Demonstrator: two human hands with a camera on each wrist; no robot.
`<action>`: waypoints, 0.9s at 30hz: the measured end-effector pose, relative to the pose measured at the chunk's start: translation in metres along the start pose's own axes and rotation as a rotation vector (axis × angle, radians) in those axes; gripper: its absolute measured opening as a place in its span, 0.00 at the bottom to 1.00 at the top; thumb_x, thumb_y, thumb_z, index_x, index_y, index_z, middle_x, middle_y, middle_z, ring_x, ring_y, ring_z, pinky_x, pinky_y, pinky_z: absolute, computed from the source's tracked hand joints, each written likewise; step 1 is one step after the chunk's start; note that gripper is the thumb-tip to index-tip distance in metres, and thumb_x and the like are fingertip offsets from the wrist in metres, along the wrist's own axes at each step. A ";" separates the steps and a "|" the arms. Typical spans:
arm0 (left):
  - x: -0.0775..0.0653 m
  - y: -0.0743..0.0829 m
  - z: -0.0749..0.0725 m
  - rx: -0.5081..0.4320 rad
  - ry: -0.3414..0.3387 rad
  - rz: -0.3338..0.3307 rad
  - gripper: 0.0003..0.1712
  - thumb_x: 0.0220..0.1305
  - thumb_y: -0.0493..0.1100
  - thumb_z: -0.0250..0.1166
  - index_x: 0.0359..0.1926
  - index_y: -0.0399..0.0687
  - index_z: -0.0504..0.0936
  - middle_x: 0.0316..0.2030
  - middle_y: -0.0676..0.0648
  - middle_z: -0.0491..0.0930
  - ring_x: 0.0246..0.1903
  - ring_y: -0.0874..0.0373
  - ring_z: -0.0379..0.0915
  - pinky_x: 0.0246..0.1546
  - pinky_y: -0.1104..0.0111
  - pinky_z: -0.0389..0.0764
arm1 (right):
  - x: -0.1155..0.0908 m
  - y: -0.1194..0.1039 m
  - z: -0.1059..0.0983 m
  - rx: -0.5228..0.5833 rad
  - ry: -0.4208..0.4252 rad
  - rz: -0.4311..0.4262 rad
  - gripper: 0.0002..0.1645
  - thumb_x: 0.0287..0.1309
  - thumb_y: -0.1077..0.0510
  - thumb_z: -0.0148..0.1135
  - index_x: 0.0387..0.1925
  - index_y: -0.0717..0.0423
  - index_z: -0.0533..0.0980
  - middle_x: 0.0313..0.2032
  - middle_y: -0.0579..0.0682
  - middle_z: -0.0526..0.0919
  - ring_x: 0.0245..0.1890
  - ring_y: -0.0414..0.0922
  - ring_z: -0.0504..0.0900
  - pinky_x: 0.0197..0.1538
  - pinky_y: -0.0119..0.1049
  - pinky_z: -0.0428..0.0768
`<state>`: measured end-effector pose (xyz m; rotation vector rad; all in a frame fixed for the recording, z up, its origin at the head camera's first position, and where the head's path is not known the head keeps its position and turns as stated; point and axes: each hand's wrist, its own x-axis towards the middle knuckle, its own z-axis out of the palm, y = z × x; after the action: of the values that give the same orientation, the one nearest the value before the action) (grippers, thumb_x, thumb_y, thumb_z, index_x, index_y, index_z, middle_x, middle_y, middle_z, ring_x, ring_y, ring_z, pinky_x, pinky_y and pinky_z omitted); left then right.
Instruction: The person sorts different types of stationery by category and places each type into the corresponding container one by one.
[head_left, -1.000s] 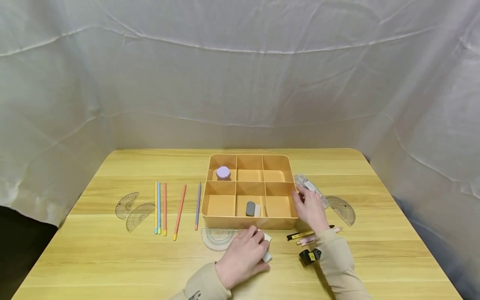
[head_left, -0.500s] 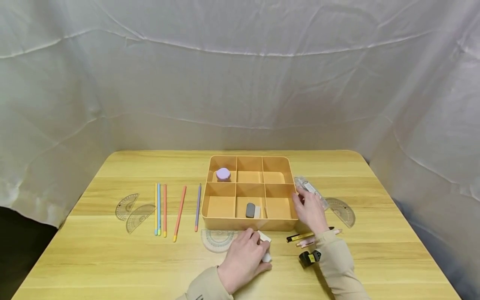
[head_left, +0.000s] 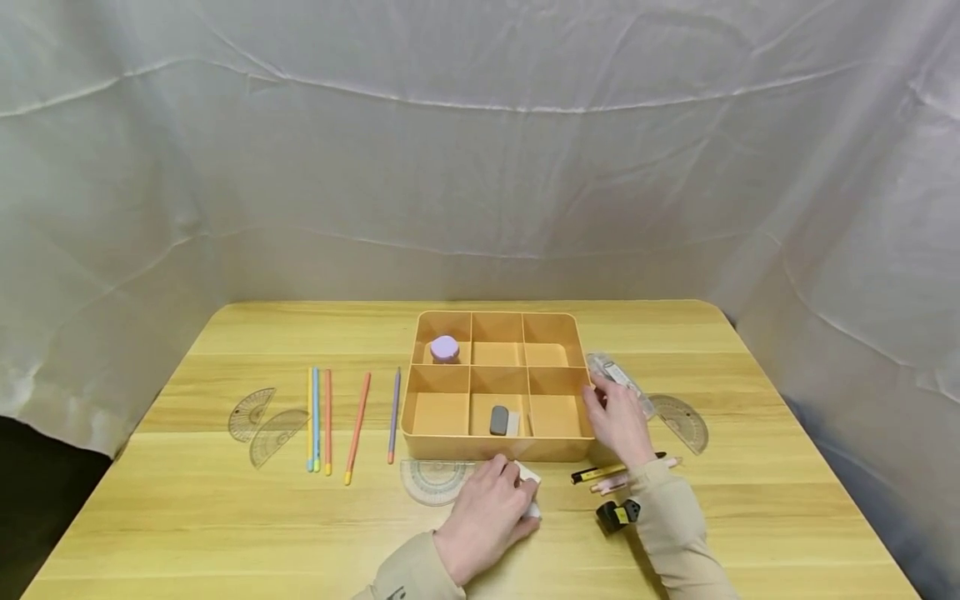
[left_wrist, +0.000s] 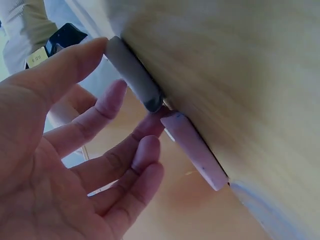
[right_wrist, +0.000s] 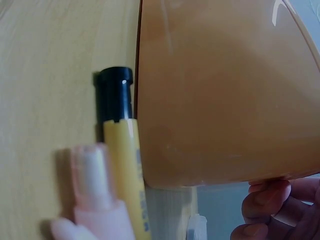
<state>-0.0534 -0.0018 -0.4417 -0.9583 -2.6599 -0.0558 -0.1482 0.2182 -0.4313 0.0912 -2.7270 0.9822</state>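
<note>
On the table before the orange compartment box (head_left: 495, 450), my left hand (head_left: 483, 521) pinches a pale eraser with a dark end (left_wrist: 134, 75) lengthwise, the thumb at its near end and a fingertip by its far end. A second light eraser (left_wrist: 195, 152) lies just beyond, end to end with it. My right hand (head_left: 621, 417) rests against the right wall of the box, its bent fingertips at the rim. Inside the front middle compartment sit a grey eraser (head_left: 498, 420) and a white one (head_left: 513, 424). A purple round-topped object (head_left: 445, 348) stands in the back left compartment.
Several coloured pencils (head_left: 359, 429) and two protractors (head_left: 277, 436) lie at left. Another protractor (head_left: 435, 482) lies beside my left hand. Around my right arm are a clear case (head_left: 630, 385), a protractor (head_left: 681, 422), a yellow pen (head_left: 592, 473), a pink pen (head_left: 611, 483) and a black sharpener-like object (head_left: 618, 516).
My left hand has shifted slightly, and the eraser under its fingers is turned a little more in line with the other. My right hand stays at the box.
</note>
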 end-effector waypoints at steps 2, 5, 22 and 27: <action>0.001 -0.004 -0.007 -0.040 -0.002 0.004 0.14 0.59 0.61 0.70 0.34 0.59 0.82 0.30 0.57 0.78 0.34 0.63 0.68 0.37 0.73 0.73 | 0.000 0.000 0.001 0.002 -0.001 0.002 0.22 0.69 0.62 0.55 0.58 0.75 0.76 0.21 0.56 0.78 0.19 0.42 0.68 0.23 0.31 0.65; 0.004 -0.016 -0.025 -0.150 0.013 0.000 0.13 0.60 0.56 0.71 0.36 0.55 0.83 0.32 0.55 0.80 0.32 0.64 0.69 0.34 0.77 0.74 | 0.000 -0.001 0.001 0.002 -0.001 0.002 0.22 0.69 0.62 0.55 0.58 0.75 0.76 0.22 0.56 0.79 0.20 0.42 0.69 0.23 0.31 0.66; 0.063 -0.088 -0.057 0.079 -0.038 0.052 0.14 0.57 0.52 0.74 0.37 0.52 0.81 0.35 0.51 0.83 0.37 0.56 0.74 0.39 0.68 0.78 | 0.001 0.001 -0.001 0.001 0.009 0.005 0.22 0.69 0.62 0.55 0.58 0.74 0.76 0.21 0.56 0.78 0.19 0.42 0.68 0.23 0.31 0.65; 0.080 -0.081 -0.044 0.328 -0.219 0.093 0.09 0.59 0.53 0.72 0.39 0.62 0.84 0.38 0.57 0.86 0.42 0.60 0.74 0.47 0.71 0.74 | 0.001 0.002 0.001 0.003 0.003 0.003 0.22 0.69 0.62 0.55 0.58 0.74 0.76 0.20 0.55 0.78 0.18 0.41 0.68 0.22 0.31 0.65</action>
<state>-0.1501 -0.0217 -0.3705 -1.0226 -2.6930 0.5175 -0.1496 0.2189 -0.4327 0.0864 -2.7240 0.9865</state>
